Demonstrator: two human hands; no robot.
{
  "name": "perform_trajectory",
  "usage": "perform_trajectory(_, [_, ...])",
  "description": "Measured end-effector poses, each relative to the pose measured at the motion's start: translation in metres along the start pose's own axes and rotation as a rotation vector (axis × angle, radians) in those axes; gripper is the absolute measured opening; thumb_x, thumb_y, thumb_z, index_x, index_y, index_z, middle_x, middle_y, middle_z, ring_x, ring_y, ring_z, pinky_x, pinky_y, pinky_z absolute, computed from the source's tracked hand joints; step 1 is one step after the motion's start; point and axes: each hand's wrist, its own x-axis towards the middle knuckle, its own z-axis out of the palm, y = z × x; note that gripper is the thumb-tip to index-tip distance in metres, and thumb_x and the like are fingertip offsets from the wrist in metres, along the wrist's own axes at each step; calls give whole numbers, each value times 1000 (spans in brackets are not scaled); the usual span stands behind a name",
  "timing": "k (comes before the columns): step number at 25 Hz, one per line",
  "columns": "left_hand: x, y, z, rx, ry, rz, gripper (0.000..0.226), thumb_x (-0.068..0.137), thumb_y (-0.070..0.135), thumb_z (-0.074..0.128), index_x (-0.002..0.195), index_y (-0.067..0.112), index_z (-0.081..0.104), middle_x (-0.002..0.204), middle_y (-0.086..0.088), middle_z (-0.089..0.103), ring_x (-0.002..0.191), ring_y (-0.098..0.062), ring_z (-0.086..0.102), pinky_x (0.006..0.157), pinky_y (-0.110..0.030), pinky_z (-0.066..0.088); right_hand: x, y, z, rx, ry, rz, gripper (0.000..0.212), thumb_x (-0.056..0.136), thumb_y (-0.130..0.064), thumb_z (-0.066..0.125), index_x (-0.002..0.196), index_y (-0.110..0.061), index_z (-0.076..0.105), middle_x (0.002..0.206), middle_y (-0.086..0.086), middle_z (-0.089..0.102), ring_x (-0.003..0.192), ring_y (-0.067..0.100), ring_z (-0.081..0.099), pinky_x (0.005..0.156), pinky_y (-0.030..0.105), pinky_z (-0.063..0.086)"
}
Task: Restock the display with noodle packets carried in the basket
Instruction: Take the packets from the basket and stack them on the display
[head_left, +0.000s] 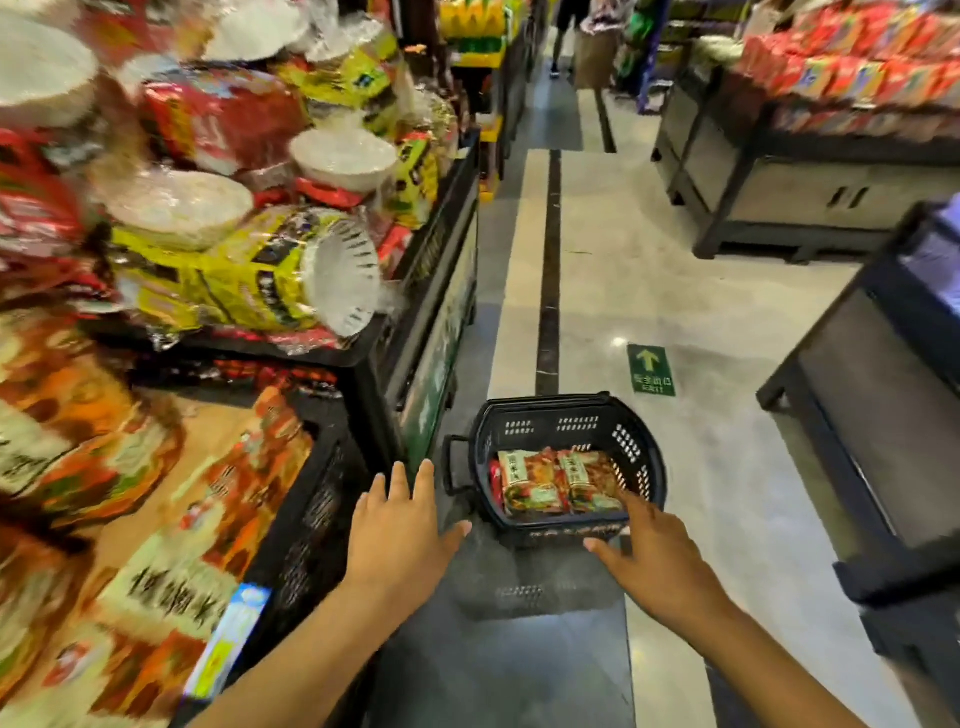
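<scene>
A black plastic basket (566, 415) stands on the aisle floor beside the display. Inside it lie two noodle packets (558, 486) with orange and cream wrappers, side by side. My left hand (402, 530) hovers with straight spread fingers just left of the basket, holding nothing. My right hand (649, 551) reaches over the basket's near right rim, its fingers extended toward the packets; it grips nothing. The display bin (311, 499) at the left holds several matching orange noodle packs (171, 530).
Above the bin, a black shelf (426, 270) is piled with bowl noodles in yellow and red wrap. Dark display stands (857, 395) line the right side. A green exit arrow sticker (650, 370) marks the floor. A person (563, 31) stands far down the aisle.
</scene>
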Motion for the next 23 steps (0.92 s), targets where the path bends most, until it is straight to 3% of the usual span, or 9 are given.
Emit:
perform_trajectory(6, [102, 56, 31, -33, -78, 46, 89, 94, 68, 35, 157, 14, 4, 163, -13, 18, 150, -29, 18, 120, -41, 22, 81, 52, -16, 27, -54, 76, 68, 93, -51, 56, 149, -24, 28, 148, -1, 43, 134, 25, 40, 105, 33, 39])
perform_trajectory(12, [263, 129, 91, -102, -90, -71, 88, 94, 66, 38, 156, 11, 9, 161, -12, 24, 148, -28, 24, 119, -37, 24, 249, 159, -16, -43, -92, 134, 72, 91, -57, 53, 149, -23, 29, 147, 4, 45, 131, 28, 44, 103, 37, 41])
perform_trajectory(16, [341, 145, 182, -177, -87, -182, 84, 93, 66, 41, 154, 13, 18, 154, -10, 38, 141, -28, 36, 112, -41, 35, 343, 209, 40, -54, -137, 160, 71, 90, -54, 58, 147, -17, 35, 140, 8, 53, 125, 28, 50, 99, 36, 44])
perform_trajectory(23, [428, 132, 373, -242, -151, -223, 85, 92, 64, 44, 154, 11, 18, 152, -14, 40, 140, -29, 36, 111, -38, 31, 454, 283, 216, 41, -226, 164, 76, 88, -53, 62, 144, -10, 35, 134, 15, 55, 122, 33, 51, 100, 40, 44])
